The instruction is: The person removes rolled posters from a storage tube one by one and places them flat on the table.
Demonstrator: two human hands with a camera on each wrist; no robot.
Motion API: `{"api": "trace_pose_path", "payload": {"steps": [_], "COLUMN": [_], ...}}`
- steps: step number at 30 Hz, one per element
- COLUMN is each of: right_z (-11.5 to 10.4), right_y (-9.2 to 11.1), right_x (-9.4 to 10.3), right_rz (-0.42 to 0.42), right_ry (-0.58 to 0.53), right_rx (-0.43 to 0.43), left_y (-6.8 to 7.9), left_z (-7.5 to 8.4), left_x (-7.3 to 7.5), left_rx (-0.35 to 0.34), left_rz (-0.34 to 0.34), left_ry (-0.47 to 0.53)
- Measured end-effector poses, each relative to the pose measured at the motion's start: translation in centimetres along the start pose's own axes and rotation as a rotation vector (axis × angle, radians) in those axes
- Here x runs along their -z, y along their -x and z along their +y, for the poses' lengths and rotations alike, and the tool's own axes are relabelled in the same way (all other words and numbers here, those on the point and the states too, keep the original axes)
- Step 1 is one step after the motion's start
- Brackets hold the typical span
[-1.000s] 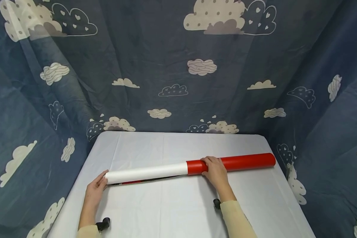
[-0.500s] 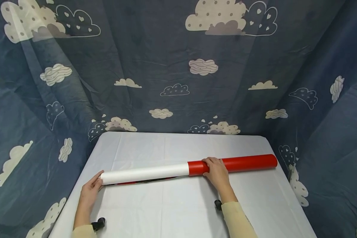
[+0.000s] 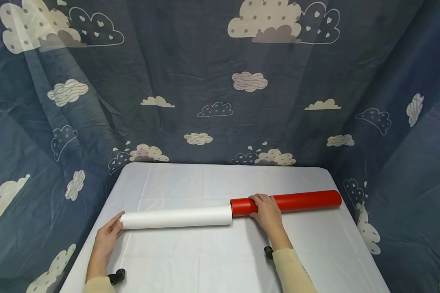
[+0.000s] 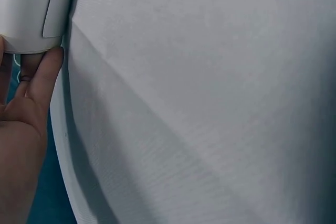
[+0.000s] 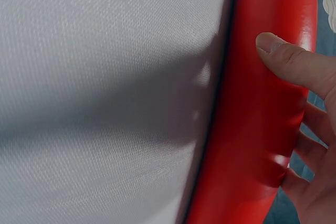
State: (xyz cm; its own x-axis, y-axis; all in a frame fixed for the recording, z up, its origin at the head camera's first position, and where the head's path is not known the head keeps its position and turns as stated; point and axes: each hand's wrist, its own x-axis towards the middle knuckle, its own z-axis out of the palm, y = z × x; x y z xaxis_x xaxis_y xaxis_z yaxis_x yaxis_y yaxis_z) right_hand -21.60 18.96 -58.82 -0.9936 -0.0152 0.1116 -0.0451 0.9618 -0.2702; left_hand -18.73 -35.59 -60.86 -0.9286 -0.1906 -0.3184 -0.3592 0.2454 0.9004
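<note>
A white paper roll (image 3: pixel 176 217) lies across the table, its right end beside the mouth of a red tube (image 3: pixel 308 200) and slightly nearer to me. My left hand (image 3: pixel 105 238) holds the roll's left end at the rim. In the left wrist view, the fingertips meet the rim of the white roll (image 4: pixel 29 14), and a loose paper edge runs along its side. Around the left part of the tube, my right hand (image 3: pixel 267 213) keeps its grip. The right wrist view has the thumb on top of the red tube (image 5: pixel 252 129) and other fingers along its far side.
Under both things is a table with a white cloth (image 3: pixel 190 260). Behind and at both sides hangs a dark blue curtain (image 3: pixel 183 73) with a cloud print. Each wrist wears a small black camera (image 3: pixel 117 276).
My left hand has moved left with the white roll, and more of it shows outside the red tube. The roll's right end has dropped toward me. A dark and red strip beneath it is hidden now.
</note>
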Motion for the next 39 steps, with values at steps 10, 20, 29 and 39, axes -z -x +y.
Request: {"api": "trace_pose_path", "payload": {"steps": [10,20,29,39], "right_z": [-0.1,-0.6,-1.0,-1.7], "right_y": [0.1,-0.4,-0.9,-1.3], "right_x": [0.2,0.1,-0.1,-0.4], "right_rz": [0.009,-0.005,0.0,0.005], "right_ry": [0.013,0.066,0.082,0.087], "right_rx": [0.024,-0.027,-0.081,-0.149], "left_y": [-0.1,0.1,0.1,0.1], "left_z": [-0.5,-0.6,-0.7,-0.9], "left_x": [0.0,0.0,0.0,0.0], "left_rx": [0.006,-0.009,-0.031,-0.013], "left_rz": [-0.009,-0.01,-0.01,-0.017], "left_ry": [0.017,0.024,0.025,0.038]}}
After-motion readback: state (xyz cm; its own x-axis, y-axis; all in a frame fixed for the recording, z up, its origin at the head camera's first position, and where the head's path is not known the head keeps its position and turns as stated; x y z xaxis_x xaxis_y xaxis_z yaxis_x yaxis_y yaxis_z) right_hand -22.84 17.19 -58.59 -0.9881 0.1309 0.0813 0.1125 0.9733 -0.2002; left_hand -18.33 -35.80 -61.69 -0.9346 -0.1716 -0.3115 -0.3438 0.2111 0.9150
